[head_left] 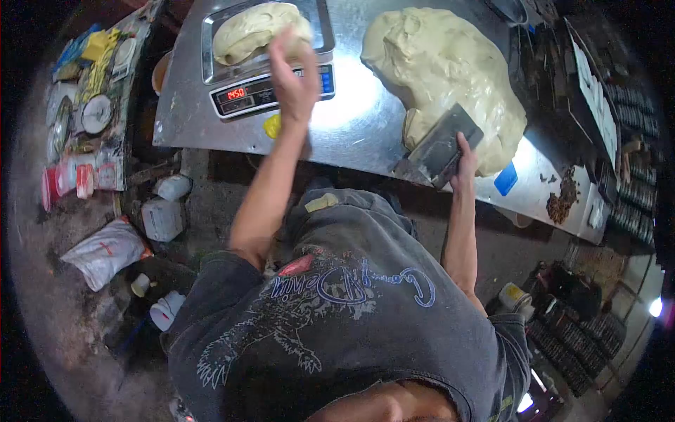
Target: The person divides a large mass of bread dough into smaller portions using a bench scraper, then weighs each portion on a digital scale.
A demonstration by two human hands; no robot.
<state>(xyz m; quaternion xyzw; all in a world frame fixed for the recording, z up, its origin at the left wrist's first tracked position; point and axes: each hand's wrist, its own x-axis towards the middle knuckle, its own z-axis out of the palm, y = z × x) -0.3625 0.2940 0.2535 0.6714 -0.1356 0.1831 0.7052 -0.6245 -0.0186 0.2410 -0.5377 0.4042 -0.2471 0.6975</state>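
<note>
My left hand is raised over the front of the digital scale, slightly blurred, its fingers apart and overlapping the right side of a dough piece in the metal tray. Whether the fingertips touch that dough, I cannot tell. Red digits on the scale appear to read 1450. My right hand grips a wide, flat dough scraper, its blade tilted against the lower front of a large pale dough mass on the metal table.
A blue scraper and brown crumbs lie at the table's right front. Something yellow is by the scale. A cluttered side table, a white sack and plastic jugs stand left; dark racks stand right.
</note>
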